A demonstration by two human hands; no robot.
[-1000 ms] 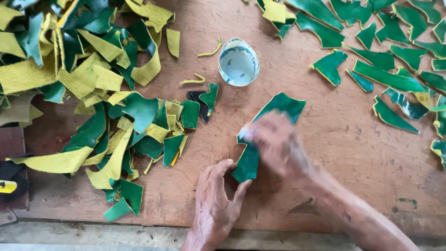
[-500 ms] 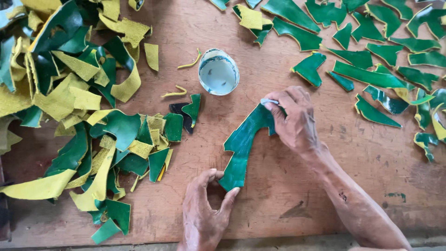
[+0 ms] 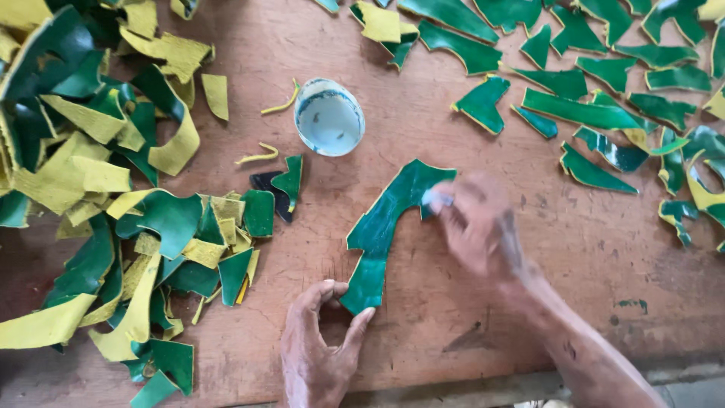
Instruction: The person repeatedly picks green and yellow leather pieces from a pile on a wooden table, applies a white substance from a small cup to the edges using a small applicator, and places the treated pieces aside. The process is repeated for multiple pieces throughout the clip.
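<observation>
A long, irregular green piece (image 3: 381,227) with a thin yellow edge lies flat on the wooden table (image 3: 423,136) in front of me. My left hand (image 3: 321,351) pins its lower end between thumb and fingers. At its upper end is my right hand (image 3: 479,227), blurred by motion, with a small pale wad (image 3: 438,198) pinched in the fingertips and touching the piece. A small round white bowl (image 3: 328,117) of whitish liquid stands just beyond the piece.
A deep pile of green and yellow offcuts (image 3: 98,196) covers the left side of the table. Several separate green cut shapes (image 3: 596,113) lie spread at the right and far right. The table's front edge (image 3: 468,389) runs just below my hands.
My right hand has gone from covering the piece's middle to its upper end, so the piece shows at full length. My left hand stays at the lower end.
</observation>
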